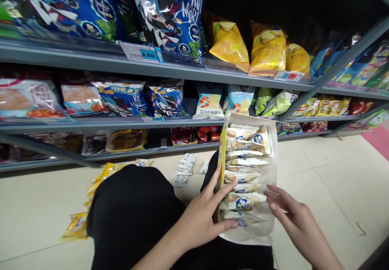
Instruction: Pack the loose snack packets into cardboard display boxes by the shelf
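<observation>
Carton, likely light and bendy, is best gripped by both walls; left hand is splayed over one edge, right hand's fingers parted.

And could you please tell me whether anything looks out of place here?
Yes, white packets and yellow packets lie loose on the floor before the shelves, which looks odd when similar white ones are lined up in the box.

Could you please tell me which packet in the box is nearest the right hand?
The second packet from the near end of the box: its right tip comes closer to the right hand than any other packet.
</observation>
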Action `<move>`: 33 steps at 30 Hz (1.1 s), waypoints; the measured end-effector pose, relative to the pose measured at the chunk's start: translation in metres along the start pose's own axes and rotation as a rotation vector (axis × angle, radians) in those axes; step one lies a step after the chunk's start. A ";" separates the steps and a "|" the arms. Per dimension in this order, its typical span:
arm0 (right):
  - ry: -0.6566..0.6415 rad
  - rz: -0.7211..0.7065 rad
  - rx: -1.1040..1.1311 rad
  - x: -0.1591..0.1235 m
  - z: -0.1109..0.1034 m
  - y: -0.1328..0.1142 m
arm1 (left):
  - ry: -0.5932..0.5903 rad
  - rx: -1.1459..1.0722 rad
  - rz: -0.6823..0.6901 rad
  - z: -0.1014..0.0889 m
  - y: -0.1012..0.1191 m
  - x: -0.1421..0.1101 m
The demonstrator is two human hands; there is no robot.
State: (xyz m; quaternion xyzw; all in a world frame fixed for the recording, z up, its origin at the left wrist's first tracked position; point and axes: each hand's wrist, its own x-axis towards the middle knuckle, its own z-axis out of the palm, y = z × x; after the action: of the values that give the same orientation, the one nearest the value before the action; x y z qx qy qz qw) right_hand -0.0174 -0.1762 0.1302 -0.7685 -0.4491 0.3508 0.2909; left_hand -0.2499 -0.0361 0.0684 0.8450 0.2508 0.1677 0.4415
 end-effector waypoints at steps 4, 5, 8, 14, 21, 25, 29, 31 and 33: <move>-0.154 0.013 0.054 0.000 0.025 -0.003 | 0.033 -0.043 0.102 0.003 -0.007 -0.003; -0.181 0.012 0.049 0.000 0.030 -0.003 | 0.067 -0.061 0.122 0.005 -0.010 -0.004; -0.184 0.017 0.043 -0.004 0.033 0.001 | 0.224 -0.188 0.073 0.014 -0.017 -0.003; -0.103 -0.049 0.294 0.007 0.027 0.009 | 0.302 -0.287 -0.186 0.038 -0.033 0.006; 0.073 0.026 0.583 0.051 0.044 -0.017 | 0.265 -0.372 -0.075 0.056 -0.056 0.000; -0.018 -0.024 0.609 0.048 0.060 -0.021 | 0.275 -0.491 -0.096 0.059 -0.062 -0.006; -0.021 -0.222 0.438 0.035 0.059 -0.010 | 0.302 -0.444 -0.086 0.060 -0.062 -0.009; -0.019 -0.170 0.378 0.031 0.051 -0.005 | 0.286 -0.436 -0.063 0.062 -0.062 -0.011; -0.030 -0.051 0.311 0.029 0.039 -0.004 | 0.267 -0.444 -0.024 0.065 -0.061 -0.012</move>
State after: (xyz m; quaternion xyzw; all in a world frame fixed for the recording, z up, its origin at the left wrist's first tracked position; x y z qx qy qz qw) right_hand -0.0406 -0.1438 0.1022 -0.6973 -0.4130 0.4199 0.4085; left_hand -0.2441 -0.0564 -0.0194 0.6947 0.2740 0.3235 0.5811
